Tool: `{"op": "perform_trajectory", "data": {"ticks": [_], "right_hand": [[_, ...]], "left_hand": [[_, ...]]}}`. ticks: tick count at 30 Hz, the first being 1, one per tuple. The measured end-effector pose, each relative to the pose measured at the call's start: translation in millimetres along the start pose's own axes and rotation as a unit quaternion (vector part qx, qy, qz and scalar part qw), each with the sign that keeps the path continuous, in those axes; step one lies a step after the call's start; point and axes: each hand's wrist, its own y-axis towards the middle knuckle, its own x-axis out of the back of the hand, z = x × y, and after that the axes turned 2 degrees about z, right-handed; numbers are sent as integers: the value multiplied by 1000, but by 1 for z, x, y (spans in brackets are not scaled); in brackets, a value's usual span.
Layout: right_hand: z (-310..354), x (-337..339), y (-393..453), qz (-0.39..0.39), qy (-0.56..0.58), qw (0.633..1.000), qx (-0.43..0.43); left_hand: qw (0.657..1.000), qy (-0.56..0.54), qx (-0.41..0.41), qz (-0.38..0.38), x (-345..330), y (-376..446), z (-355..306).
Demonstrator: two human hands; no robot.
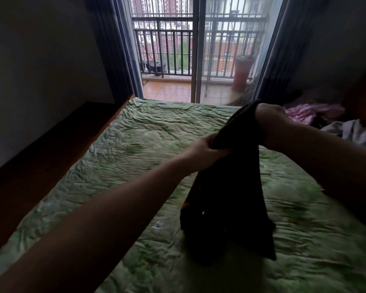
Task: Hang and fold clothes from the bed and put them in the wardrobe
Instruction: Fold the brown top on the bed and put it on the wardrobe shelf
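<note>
Fingers [207, 144] (both hands) grip dark garment [230, 197].

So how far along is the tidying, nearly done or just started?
Hard to call it nearly done. Both hands, left hand and right hand, grip a dark garment held up over the bed, apparently mid-fold. Left to do: a pink garment and a white garment still lie at the bed's right side. The wardrobe is out of view, so nothing shows what is already stored.
</note>
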Motion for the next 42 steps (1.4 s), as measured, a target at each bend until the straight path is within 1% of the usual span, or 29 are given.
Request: {"op": "perform_trajectory", "data": {"ticks": [2,3,4,5,6,7,8,9,10,14,15,16,17,19,21,23,26,28,30,32,34,35,36,37,38,39,40,41,42], "right_hand": [[1,11,-1,9,-53,999,10],[-1,18,0,9,-115,993,36],[-4,27,1,7,-208,975,79],[-9,36,2,3,-316,940,129],[-15,43,1,3,-418,892,171],[-23,49,1,2,-498,845,195],[-33,54,1,-2,-554,808,202],[-46,57,1,-6,-591,782,195],[-60,60,1,-6,-617,768,172],[-119,80,-2,64,-672,738,-13],[-125,88,-1,72,-664,742,-46],[-124,95,0,72,-631,769,-75],[-119,101,3,73,-581,805,-98],[-100,105,9,61,-498,858,-114],[-72,103,11,42,-433,896,-94],[-44,95,8,20,-370,927,-48],[-13,75,-3,-27,-258,966,-9],[-3,60,-9,-30,-187,982,0],[-3,50,-12,-7,-151,988,-7],[-9,48,-11,-10,-165,986,-11],[-17,55,-6,-38,-197,980,3],[-22,62,-3,-47,-224,973,10],[-27,70,0,-48,-262,964,12],[-31,76,2,-39,-307,951,11],[-35,80,5,-26,-353,935,8],[-38,82,7,-10,-396,918,5],[-40,82,9,7,-437,899,4],[-41,79,11,20,-471,882,5],[-41,76,13,29,-495,869,5]], "left_hand": [[995,54,-18,-79,5,9,0],[992,62,-21,-105,10,11,-2],[990,52,-23,-127,15,12,-5],[988,43,-25,-148,20,13,-10],[985,41,-28,-163,25,13,-17],[983,48,-30,-172,29,13,-22],[982,50,-37,-176,33,13,-28],[981,47,-46,-182,34,12,-34],[979,43,-55,-192,35,11,-38],[964,59,-59,-253,51,7,-47],[962,71,-55,-257,58,6,-45],[962,86,-50,-254,65,4,-43],[963,100,-44,-246,71,3,-41],[962,147,-33,-229,80,1,-34],[944,249,-26,-214,88,-2,-26],[924,339,-1,-177,97,-6,-20],[914,396,32,-79,102,-16,-13],[906,418,46,-41,99,-18,-9],[922,378,87,-12,92,-16,-4],[933,334,132,36,86,-15,2],[934,320,137,84,84,-14,10],[928,337,130,93,86,-14,15],[916,373,113,93,87,-15,18],[892,435,96,83,89,-15,22],[856,507,76,65,92,-15,24],[812,578,64,52,94,-14,27],[774,630,48,39,96,-12,28],[753,656,25,30,97,-7,29],[747,664,-1,20,97,-3,29]]}}
